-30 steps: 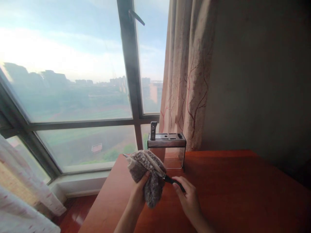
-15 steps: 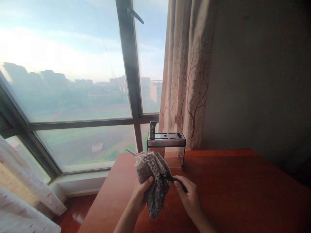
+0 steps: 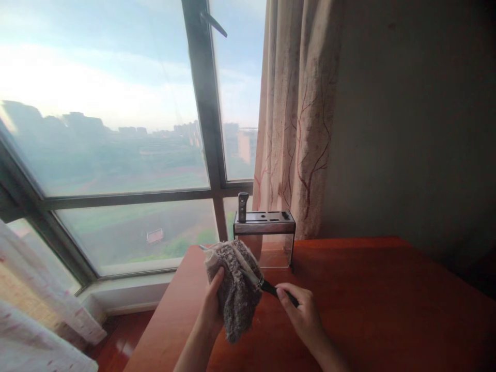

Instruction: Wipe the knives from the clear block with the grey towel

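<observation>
My right hand [image 3: 302, 307] is closed around the black handle of a knife [image 3: 277, 291]. Its metal blade points up and to the left. A thick grey fluffy cloth [image 3: 238, 299] with a pale edge wraps the middle of the blade and hangs below it. My left hand [image 3: 213, 299] grips this cloth from the left, thumb on top. A short bare stretch of blade shows near the handle, and only a little of the tip sticks out past the cloth's left end. The rest of the blade is hidden.
Behind the cloth, a knife block [image 3: 265, 227] with a metal top and clear sides stands on the reddish-brown table [image 3: 368, 310]. One dark-handled piece [image 3: 243, 207] sits upright in it. A window [image 3: 116, 155] and curtain [image 3: 298, 129] lie beyond.
My left hand and the cloth have moved left along the blade, away from the handle. More blade shows near the handle, less at the tip. My right hand has hardly moved.
</observation>
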Demonstrator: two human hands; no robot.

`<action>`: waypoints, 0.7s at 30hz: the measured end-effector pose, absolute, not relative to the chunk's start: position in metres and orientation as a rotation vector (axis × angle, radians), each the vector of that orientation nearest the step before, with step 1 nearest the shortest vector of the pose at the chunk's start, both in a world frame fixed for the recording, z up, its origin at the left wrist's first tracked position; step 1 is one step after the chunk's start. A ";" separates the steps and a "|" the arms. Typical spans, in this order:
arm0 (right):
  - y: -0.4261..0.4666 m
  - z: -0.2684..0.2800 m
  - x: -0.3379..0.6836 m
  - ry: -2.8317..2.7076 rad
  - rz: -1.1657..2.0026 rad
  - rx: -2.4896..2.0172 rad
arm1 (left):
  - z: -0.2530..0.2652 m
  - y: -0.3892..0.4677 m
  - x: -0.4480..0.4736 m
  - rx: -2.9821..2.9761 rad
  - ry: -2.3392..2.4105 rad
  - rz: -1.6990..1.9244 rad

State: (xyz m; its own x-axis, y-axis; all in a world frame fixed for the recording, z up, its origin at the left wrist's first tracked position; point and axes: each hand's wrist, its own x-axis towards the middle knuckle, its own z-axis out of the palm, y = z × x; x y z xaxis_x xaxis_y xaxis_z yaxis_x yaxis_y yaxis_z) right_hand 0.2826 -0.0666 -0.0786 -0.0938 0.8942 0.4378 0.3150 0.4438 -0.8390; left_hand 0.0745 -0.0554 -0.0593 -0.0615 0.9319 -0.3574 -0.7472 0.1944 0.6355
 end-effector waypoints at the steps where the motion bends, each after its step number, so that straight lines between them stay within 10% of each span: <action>1: -0.067 -0.077 0.282 -1.639 0.702 -1.073 | -0.060 -0.056 0.075 0.284 0.866 1.387; 13: -0.067 -0.101 0.261 -1.336 1.305 -1.062 | -0.070 -0.067 0.105 0.580 0.898 1.351; 21: -0.072 -0.101 0.265 -1.712 0.601 -1.051 | -0.070 -0.065 0.108 0.594 0.944 1.477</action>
